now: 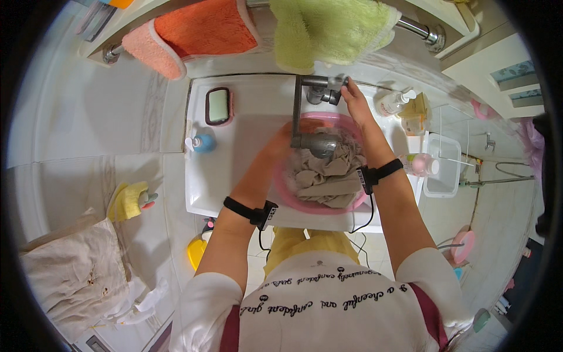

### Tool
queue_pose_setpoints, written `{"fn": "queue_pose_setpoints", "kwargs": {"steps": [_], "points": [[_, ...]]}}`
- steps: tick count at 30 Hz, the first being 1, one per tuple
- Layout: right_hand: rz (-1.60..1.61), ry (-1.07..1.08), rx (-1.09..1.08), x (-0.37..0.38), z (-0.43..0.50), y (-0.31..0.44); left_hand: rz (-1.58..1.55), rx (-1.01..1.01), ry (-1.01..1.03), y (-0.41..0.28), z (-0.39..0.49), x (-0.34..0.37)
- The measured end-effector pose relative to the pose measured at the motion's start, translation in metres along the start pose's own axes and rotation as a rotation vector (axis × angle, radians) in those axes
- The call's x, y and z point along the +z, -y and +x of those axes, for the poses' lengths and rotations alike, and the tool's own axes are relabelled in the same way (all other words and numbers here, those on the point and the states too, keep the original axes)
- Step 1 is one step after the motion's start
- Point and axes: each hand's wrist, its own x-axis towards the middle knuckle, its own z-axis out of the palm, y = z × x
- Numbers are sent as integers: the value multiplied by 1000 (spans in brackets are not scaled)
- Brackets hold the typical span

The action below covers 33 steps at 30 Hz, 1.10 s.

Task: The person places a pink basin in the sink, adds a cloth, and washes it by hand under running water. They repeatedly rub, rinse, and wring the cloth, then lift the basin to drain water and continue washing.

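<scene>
A pink plastic basin [288,199] stands in the white sink [246,185], holding crumpled beige cloth [327,180] and some suds. Over it reaches a dark grey faucet [297,105], its round head above the cloth. My left hand [308,126] is at the basin's far left side, partly hidden behind the faucet arm; whether it grips anything is not clear. At the back, my right hand [354,99] is raised beside the faucet's handle [336,96], fingertips close to or touching the fixture's end; the contact is hard to make out.
A soap dish with a green bar [218,105] and a blue pump bottle [203,143] stand at left. To the right are a white pump bottle [392,104], a pink-capped bottle [420,164] and a white tub [442,191]. Orange [206,31] and green towels [330,31] hang above.
</scene>
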Motion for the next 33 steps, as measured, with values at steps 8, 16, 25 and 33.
{"fn": "queue_pose_setpoints", "kwargs": {"steps": [8,16,25,33], "points": [[-241,28,20,-17,-42,-18,38,51,-6,-14,-4,3],[-1026,-116,161,-32,-142,-110,-332,80,-245,-31,-14,-69],[-689,181,321,-28,-154,-64,1228,-344,-247,90,-60,21],[-1468,355,-19,-1,-198,-61,1691,-598,113,127,-53,64]]}}
